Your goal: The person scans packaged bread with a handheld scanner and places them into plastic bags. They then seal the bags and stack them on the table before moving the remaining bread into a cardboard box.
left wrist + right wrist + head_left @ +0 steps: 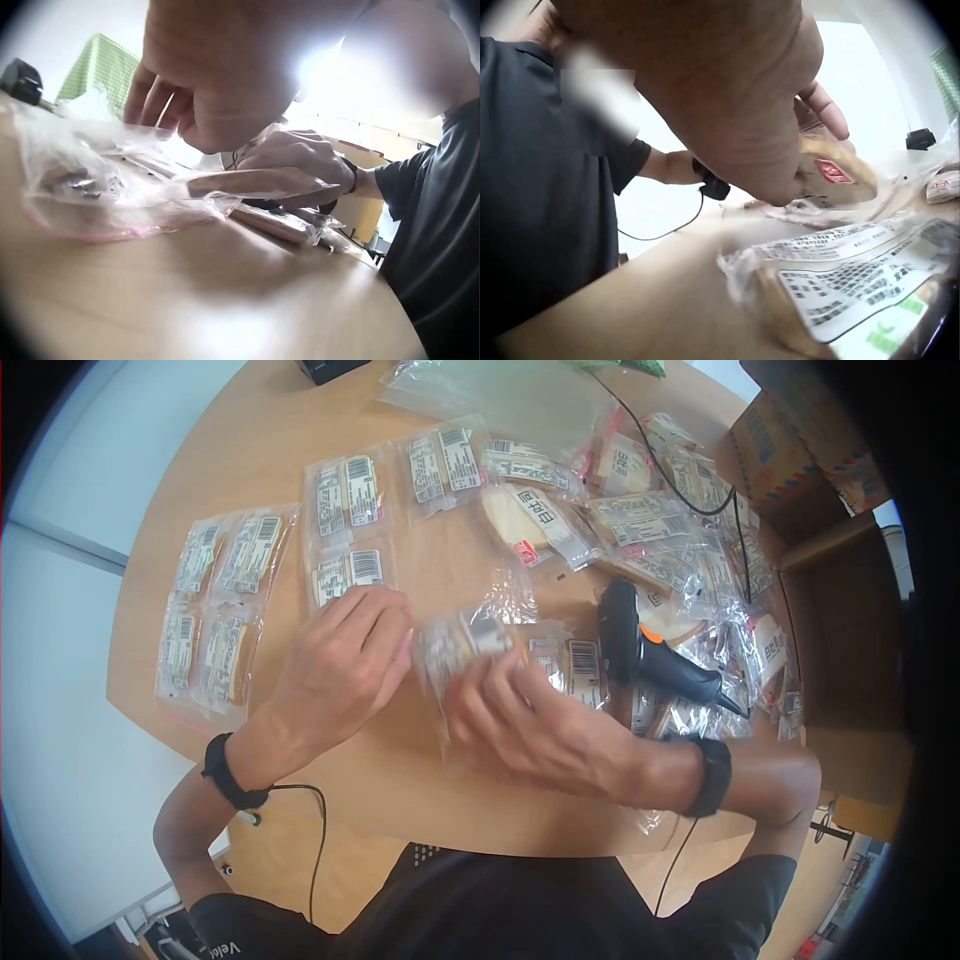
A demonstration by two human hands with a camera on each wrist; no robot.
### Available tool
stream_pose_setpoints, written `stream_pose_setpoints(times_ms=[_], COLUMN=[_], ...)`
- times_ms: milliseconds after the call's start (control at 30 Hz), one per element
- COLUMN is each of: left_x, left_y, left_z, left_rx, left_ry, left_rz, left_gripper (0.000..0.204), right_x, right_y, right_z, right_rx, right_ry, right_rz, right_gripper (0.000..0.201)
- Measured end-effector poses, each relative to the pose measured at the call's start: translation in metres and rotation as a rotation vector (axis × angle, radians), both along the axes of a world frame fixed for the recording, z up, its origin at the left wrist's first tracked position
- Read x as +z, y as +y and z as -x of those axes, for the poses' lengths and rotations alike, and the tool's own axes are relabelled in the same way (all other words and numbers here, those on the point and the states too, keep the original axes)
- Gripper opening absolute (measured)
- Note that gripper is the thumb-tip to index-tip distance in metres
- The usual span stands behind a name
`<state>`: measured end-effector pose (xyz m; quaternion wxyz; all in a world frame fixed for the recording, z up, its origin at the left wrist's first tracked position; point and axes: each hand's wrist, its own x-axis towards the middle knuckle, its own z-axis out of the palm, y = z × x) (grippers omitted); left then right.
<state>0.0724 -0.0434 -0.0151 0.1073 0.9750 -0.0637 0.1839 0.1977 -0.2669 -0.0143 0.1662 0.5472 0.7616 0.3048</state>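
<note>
In the head view my right hand (550,740) grips a clear packet of sliced bread (462,650), blurred and raised at the middle of the table. The right wrist view shows my right hand (742,127) at this bread packet (836,176), which has a red mark. My left hand (345,660), fingers loosely bent, lies at the lower edge of a labelled packet (348,572). Seen from the left wrist, my left hand (217,82) is over clear plastic wrap (97,176); its fingertips are partly hidden. More labelled packets stand in rows (225,575) at the left.
A black scanner (650,650) with an orange button lies right of my right hand, among a pile of bread packets (640,520). Its cable crosses the pile. An open cardboard box (840,650) is at the right. Plastic bags (500,395) lie at the table's far side.
</note>
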Motion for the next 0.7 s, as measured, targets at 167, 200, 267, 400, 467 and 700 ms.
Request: stream_pose_setpoints(times_ms=[167, 200, 267, 400, 467, 700], left_x=[-0.003, -0.005, -0.006, -0.012, -0.014, -0.012], left_y=[-0.003, -0.003, -0.003, -0.001, 0.004, 0.020], left_z=[0.003, 0.002, 0.001, 0.001, 0.003, 0.056], left_rx=[-0.025, -0.035, -0.039, -0.053, -0.055, -0.004], left_ry=[0.023, 0.012, 0.005, 0.017, 0.075, 0.482], left_rz=[-0.092, -0.098, -0.126, -0.137, -0.111, -0.136], left_gripper=[0.022, 0.023, 0.024, 0.028, 0.034, 0.071], right_x=[-0.014, -0.019, -0.029, -0.027, -0.038, 0.023], right_y=[0.021, 0.024, 0.028, 0.051, 0.058, 0.008], right_z=[-0.001, 0.003, 0.005, 0.003, -0.003, -0.045], right_rx=[-0.055, 0.004, 0.024, -0.125, -0.092, 0.078], right_ry=[-0.051, -0.025, -0.048, -0.009, -0.039, 0.404], right_rz=[0.086, 0.077, 0.098, 0.175, 0.103, 0.069], right_gripper=[0.053, 0.053, 0.050, 0.045, 0.041, 0.024])
